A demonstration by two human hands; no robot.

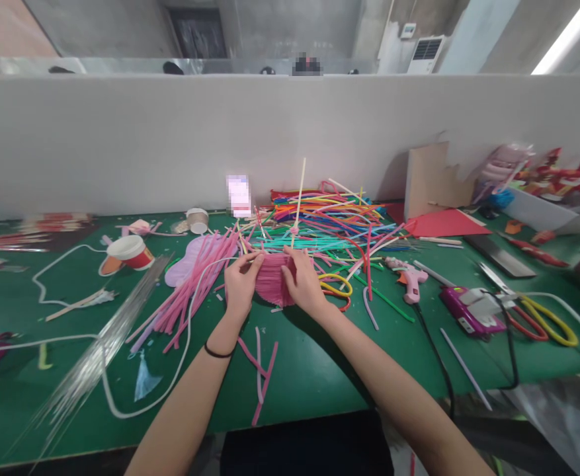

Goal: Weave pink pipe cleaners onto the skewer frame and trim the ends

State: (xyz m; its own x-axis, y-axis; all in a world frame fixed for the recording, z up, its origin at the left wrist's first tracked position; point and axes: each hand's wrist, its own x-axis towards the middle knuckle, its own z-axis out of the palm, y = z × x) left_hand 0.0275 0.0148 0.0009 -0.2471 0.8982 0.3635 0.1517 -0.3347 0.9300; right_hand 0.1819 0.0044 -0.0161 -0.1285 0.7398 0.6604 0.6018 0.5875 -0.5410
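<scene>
Left hand (240, 284) and right hand (303, 281) on a pink ribbed piece (272, 281), mid-table, near the foot of the colored pile.
Left thumb and forefinger drawn together, pinching at the piece's upper left edge; right hand closed over its right side, thumb across the front, fingers at the top; exact fingertip contact too small to tell. Directly behind, a heap of multicolored fuzzy stems (319, 211); to the left, a bundle of pink stems (198, 284) and, farther out, silver wires (116, 317). In front, on the green table (314, 383), loose stems (264, 383), crossed. To the right, a pink glue gun (413, 281), then scissors (542, 317) with red and yellow handles.
</scene>
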